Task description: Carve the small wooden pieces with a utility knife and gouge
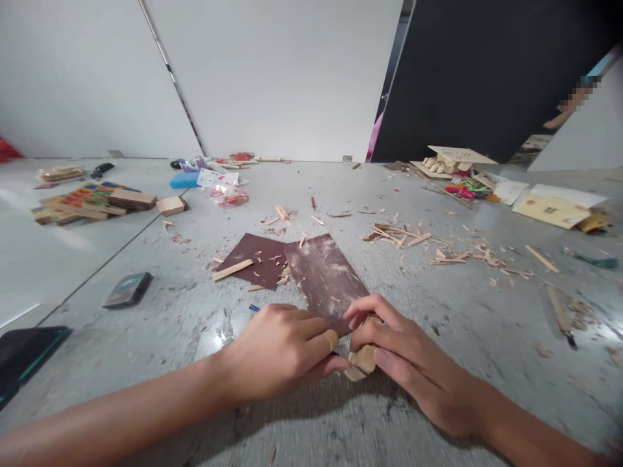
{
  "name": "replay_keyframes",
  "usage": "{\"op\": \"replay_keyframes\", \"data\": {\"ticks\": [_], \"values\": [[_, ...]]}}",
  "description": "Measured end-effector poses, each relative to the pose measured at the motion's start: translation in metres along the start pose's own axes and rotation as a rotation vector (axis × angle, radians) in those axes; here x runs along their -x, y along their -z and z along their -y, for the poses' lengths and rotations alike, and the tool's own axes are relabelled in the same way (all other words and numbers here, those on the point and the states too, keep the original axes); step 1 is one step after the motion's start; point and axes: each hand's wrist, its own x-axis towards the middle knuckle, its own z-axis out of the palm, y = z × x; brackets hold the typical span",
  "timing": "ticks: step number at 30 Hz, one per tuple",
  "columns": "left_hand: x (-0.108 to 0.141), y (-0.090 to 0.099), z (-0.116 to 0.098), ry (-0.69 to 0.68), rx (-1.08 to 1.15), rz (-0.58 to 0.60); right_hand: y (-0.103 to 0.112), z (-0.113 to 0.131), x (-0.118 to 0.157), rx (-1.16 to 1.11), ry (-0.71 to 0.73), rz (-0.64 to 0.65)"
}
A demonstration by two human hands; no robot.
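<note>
Backed by white panels (272, 78) and a black panel (452, 78), with pale wood shavings (403, 235) strewn over a grey worktop (302, 434). Low and just right of centre, near the front of the view, holds a small wooden piece (363, 362) between the two hands. Seems to run away from the wearer, leaning slightly right, from a bare near end up under the fingers; too covered to tell its full length or far end. Looks pale tan, chunky and rounded at the near end, with a dark line across its lower face. Gripped narrowly in the right hand (413, 363), with fingers bent over its top and right side. Closed in the left hand (287, 350), a slim blue tool (254, 308), mostly hidden, slanting from upper left to lower right towards the wood. Just beyond, near the fingers, spreads a dusty brown sheet (324, 275), beside a second brown sheet (263, 256) with thin sticks (232, 270) on top. Farther left, shows wooden blocks (132, 199) and a small dark case (127, 290)
</note>
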Motion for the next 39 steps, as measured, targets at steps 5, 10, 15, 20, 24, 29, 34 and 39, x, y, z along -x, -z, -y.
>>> {"op": "replay_keyframes", "data": {"ticks": [5, 10, 15, 20, 24, 29, 34, 39], "values": [[0.003, -0.002, 0.001, -0.021, -0.014, -0.037, -0.005, -0.004, -0.001, -0.031, 0.080, -0.033], [0.005, -0.006, -0.001, -0.034, -0.044, -0.075, -0.008, -0.010, -0.001, -0.033, 0.094, -0.057], [0.005, -0.007, -0.003, -0.028, -0.073, -0.119, -0.009, -0.014, -0.004, -0.028, 0.105, -0.072], [0.003, -0.008, -0.002, -0.032, -0.027, -0.164, -0.009, -0.016, -0.004, -0.046, 0.120, -0.070], [0.001, -0.005, -0.003, -0.036, -0.042, -0.138, -0.008, -0.017, -0.003, -0.053, 0.127, -0.070], [-0.001, -0.004, -0.004, -0.045, -0.078, -0.147, -0.008, -0.017, -0.004, -0.055, 0.136, -0.081], [0.000, -0.006, -0.002, -0.076, -0.067, -0.101, -0.009, -0.018, -0.006, -0.070, 0.136, -0.092], [-0.002, -0.002, 0.003, -0.094, -0.006, -0.009, -0.010, -0.018, -0.007, -0.075, 0.127, -0.098]]}}
